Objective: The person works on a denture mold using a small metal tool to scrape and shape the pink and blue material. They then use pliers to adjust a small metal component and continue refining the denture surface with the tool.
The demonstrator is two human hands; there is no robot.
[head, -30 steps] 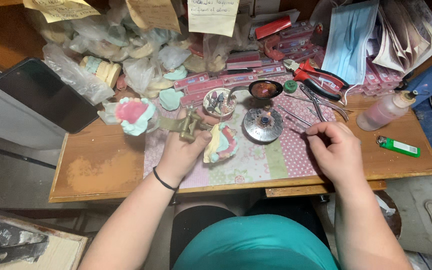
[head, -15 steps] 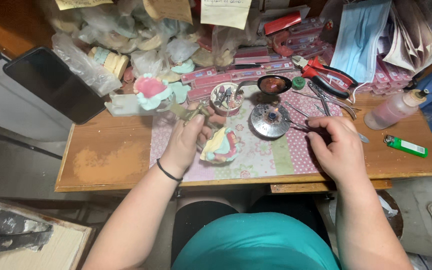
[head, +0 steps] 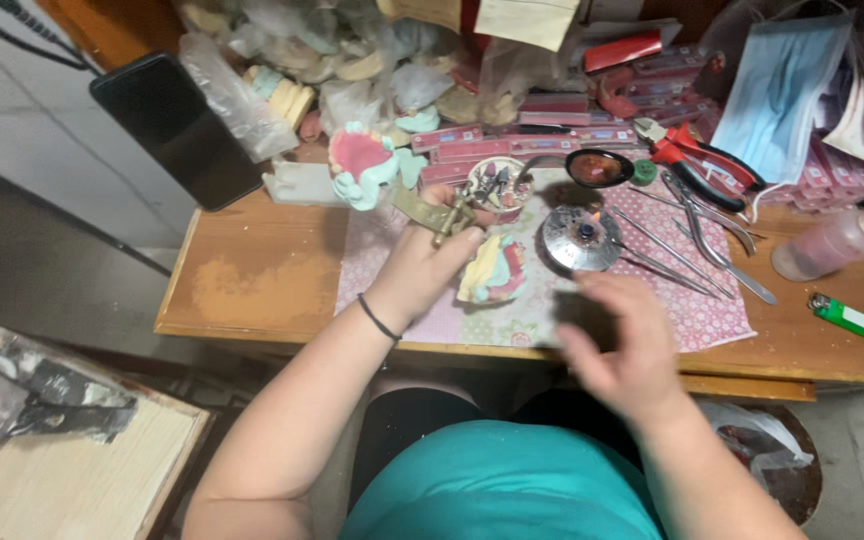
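In the head view, the right hand (head: 617, 345) had pulled back from the round metal burner (head: 580, 238) toward the table edge. It looked blurry, so I could not tell if it held anything. The left hand (head: 430, 262) had stayed put, gripping a tooth model (head: 492, 270) on a brass frame (head: 434, 214), just left of the burner. Thin metal tools (head: 674, 252) lay right of the burner. A green lighter (head: 853, 320) sat far right.
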